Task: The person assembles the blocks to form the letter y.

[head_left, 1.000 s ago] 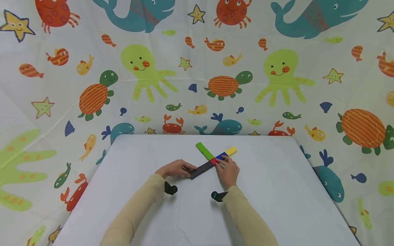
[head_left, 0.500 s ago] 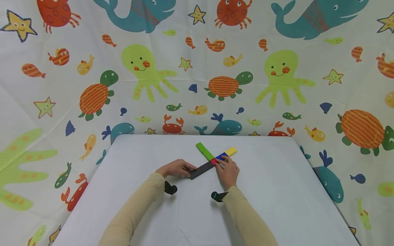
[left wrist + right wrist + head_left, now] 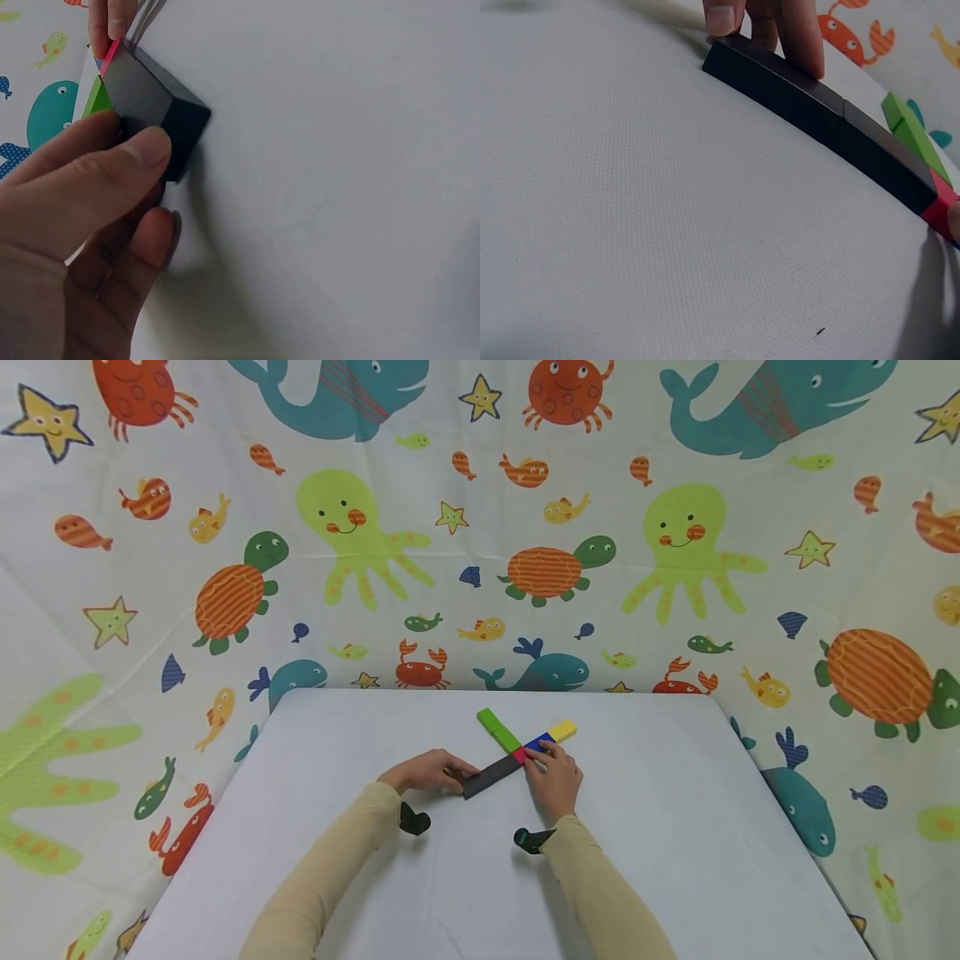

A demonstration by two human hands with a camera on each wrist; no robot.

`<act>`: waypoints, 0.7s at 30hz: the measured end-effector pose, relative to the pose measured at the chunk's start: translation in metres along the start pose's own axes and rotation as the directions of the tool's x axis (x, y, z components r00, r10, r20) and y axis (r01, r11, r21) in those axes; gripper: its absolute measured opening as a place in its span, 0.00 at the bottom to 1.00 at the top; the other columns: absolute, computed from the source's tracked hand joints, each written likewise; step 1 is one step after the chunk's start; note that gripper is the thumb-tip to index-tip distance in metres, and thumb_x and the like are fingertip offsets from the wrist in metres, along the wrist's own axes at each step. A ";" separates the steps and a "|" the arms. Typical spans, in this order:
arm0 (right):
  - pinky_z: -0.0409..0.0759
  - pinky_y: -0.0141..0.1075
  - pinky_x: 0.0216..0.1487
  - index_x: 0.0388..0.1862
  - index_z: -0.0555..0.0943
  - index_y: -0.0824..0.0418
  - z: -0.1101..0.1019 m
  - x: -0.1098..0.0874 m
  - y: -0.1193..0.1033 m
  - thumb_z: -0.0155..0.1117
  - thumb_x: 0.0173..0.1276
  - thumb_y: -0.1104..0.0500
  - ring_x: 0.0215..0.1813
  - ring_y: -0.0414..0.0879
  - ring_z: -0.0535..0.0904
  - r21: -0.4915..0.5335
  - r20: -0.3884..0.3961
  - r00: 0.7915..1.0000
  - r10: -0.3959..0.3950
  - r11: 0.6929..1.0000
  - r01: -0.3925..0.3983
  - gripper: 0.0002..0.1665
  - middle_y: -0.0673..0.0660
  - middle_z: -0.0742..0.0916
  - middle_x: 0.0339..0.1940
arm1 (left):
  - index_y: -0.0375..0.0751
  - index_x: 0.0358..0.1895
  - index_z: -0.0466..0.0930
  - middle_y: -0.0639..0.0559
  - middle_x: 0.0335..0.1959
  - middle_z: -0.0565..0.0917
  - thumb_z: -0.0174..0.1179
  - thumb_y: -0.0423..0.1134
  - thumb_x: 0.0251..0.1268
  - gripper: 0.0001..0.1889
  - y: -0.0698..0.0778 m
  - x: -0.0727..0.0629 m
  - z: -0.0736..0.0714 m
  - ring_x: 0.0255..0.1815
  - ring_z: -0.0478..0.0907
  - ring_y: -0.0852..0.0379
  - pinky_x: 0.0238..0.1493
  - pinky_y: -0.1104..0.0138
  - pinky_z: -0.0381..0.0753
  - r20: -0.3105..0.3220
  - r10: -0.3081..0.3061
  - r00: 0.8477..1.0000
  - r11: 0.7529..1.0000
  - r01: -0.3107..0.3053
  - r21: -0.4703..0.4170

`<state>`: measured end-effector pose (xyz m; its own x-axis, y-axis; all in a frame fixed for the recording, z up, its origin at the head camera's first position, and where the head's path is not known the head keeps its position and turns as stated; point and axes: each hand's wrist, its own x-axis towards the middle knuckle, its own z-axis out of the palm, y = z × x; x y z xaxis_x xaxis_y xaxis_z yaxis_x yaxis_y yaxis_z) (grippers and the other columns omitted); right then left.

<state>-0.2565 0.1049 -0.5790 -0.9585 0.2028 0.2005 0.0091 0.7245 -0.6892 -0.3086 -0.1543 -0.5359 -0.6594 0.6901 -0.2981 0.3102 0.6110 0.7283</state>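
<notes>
Two black blocks (image 3: 491,774) lie end to end on the white table, in a slanting row with a small red block (image 3: 519,755), a blue block (image 3: 537,743) and a yellow block (image 3: 563,730). Green blocks (image 3: 497,727) branch off toward the back left from the red one. My left hand (image 3: 433,770) pinches the near end of the nearer black block (image 3: 142,90) between thumb and fingers. Farther along, my right hand (image 3: 557,783) holds the blue block, its thumb at the red block (image 3: 940,193) and its fingers partly covering the blue one.
White cloth covers the table (image 3: 675,827). Behind it hangs a curtain (image 3: 480,593) printed with sea animals, which also runs down both sides. Black wrist mounts (image 3: 415,820) stick out from the sleeves, inward of each forearm.
</notes>
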 end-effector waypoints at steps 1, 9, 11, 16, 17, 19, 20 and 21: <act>0.59 0.60 0.64 0.53 0.86 0.51 0.000 0.000 0.000 0.66 0.68 0.51 0.65 0.60 0.69 -0.002 -0.002 1.000 -0.001 1.000 0.001 0.16 0.55 0.79 0.64 | 0.52 0.60 0.81 0.54 0.52 0.83 0.64 0.33 0.64 0.21 0.000 0.000 0.000 0.47 0.75 0.58 0.59 0.54 0.71 0.000 -0.001 1.000 1.000 0.001 0.000; 0.60 0.60 0.64 0.53 0.86 0.50 0.003 0.001 0.003 0.66 0.68 0.50 0.65 0.60 0.70 -0.006 -0.011 1.000 -0.003 1.000 0.003 0.16 0.55 0.79 0.63 | 0.53 0.60 0.81 0.56 0.52 0.83 0.64 0.33 0.64 0.21 -0.002 0.003 0.000 0.46 0.75 0.60 0.59 0.56 0.72 0.005 -0.010 1.000 1.000 0.010 0.012; 0.60 0.60 0.63 0.53 0.86 0.50 0.003 0.001 0.004 0.66 0.68 0.50 0.65 0.60 0.70 -0.004 -0.013 1.000 -0.003 1.000 0.003 0.16 0.55 0.79 0.63 | 0.53 0.60 0.81 0.56 0.52 0.83 0.64 0.33 0.64 0.21 -0.003 0.003 0.000 0.46 0.75 0.59 0.59 0.56 0.72 0.004 -0.011 1.000 1.000 0.011 0.011; 0.60 0.60 0.64 0.53 0.87 0.50 0.003 0.000 0.003 0.67 0.68 0.50 0.65 0.60 0.70 0.005 -0.012 1.000 -0.001 1.000 0.001 0.16 0.55 0.79 0.64 | 0.53 0.60 0.81 0.56 0.51 0.83 0.64 0.33 0.65 0.21 -0.003 0.003 0.001 0.46 0.75 0.60 0.58 0.57 0.72 0.006 -0.021 1.000 1.000 0.021 0.017; 0.59 0.60 0.64 0.53 0.87 0.50 0.003 0.000 0.003 0.67 0.67 0.50 0.65 0.60 0.70 0.009 -0.011 1.000 0.001 1.000 -0.001 0.16 0.55 0.79 0.64 | 0.53 0.60 0.81 0.56 0.51 0.83 0.64 0.33 0.65 0.21 -0.002 0.003 0.001 0.46 0.75 0.60 0.58 0.57 0.72 0.008 -0.023 1.000 1.000 0.023 0.019; 0.59 0.60 0.64 0.53 0.87 0.50 0.003 -0.001 0.003 0.67 0.67 0.51 0.65 0.60 0.70 0.016 -0.010 1.000 0.005 1.000 -0.005 0.16 0.55 0.79 0.64 | 0.54 0.61 0.81 0.56 0.51 0.83 0.64 0.34 0.65 0.21 -0.003 0.002 0.002 0.46 0.75 0.60 0.58 0.57 0.72 0.011 -0.023 1.000 1.000 0.022 0.021; 0.59 0.60 0.64 0.53 0.87 0.50 0.003 -0.002 0.003 0.67 0.67 0.51 0.65 0.60 0.70 0.018 -0.009 1.000 0.007 1.000 -0.006 0.16 0.55 0.79 0.64 | 0.53 0.60 0.81 0.56 0.51 0.83 0.64 0.34 0.65 0.21 -0.003 0.002 0.002 0.46 0.75 0.59 0.58 0.56 0.72 0.012 -0.020 1.000 1.000 0.020 0.017; 0.59 0.60 0.64 0.53 0.86 0.50 0.004 -0.002 0.004 0.66 0.68 0.51 0.65 0.60 0.70 0.014 -0.009 1.000 0.005 1.000 -0.005 0.16 0.55 0.79 0.64 | 0.53 0.61 0.81 0.56 0.51 0.82 0.64 0.35 0.65 0.21 -0.003 0.001 0.001 0.46 0.75 0.59 0.58 0.56 0.72 0.015 -0.018 1.000 1.000 0.018 0.012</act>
<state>-0.2559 0.1046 -0.5846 -0.9558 0.2121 0.2034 0.0094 0.7139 -0.7001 -0.3091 -0.1548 -0.5392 -0.6546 0.6845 -0.3207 0.3060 0.6279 0.7156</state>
